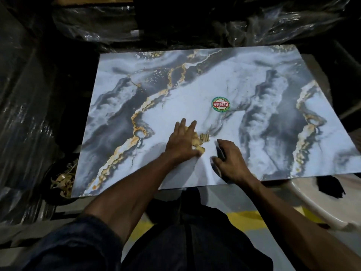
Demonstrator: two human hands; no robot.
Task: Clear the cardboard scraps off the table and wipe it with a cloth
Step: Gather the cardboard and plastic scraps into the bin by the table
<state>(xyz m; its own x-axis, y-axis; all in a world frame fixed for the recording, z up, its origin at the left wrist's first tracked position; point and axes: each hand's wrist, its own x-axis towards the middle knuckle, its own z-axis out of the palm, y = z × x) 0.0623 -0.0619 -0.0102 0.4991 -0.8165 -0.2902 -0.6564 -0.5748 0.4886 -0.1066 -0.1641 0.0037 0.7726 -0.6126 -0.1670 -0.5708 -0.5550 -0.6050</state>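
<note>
Marble-print with gold veins, the table [263, 71] is mostly bare now apart from a round sticker [221, 104] near the middle. A small clump of cardboard scraps [203, 138] is left close to the near edge, so the clearing step looks nearly done, and no wiping is seen yet.

The left hand [182, 140] is laid flat over the scraps, fingers spread and fairly straight, with bits poking out at the thumb side. Nothing is pinched; the pile seems to be pinned and raked together so it can be swept as one lot. The right hand [228, 159] is set on the table just beside the pile, fingers loosely curled with the tips down and nothing held in it, probably as a wall so the bits aren't scattered when they're pushed.

More scraps are seen in a dark bin [62, 180] by the table's near left corner, which is likely where this lot is meant to be dumped. A dark cloth [330, 186] is draped on a pale chair at the right, presumably kept within reach for the wipe.
</note>
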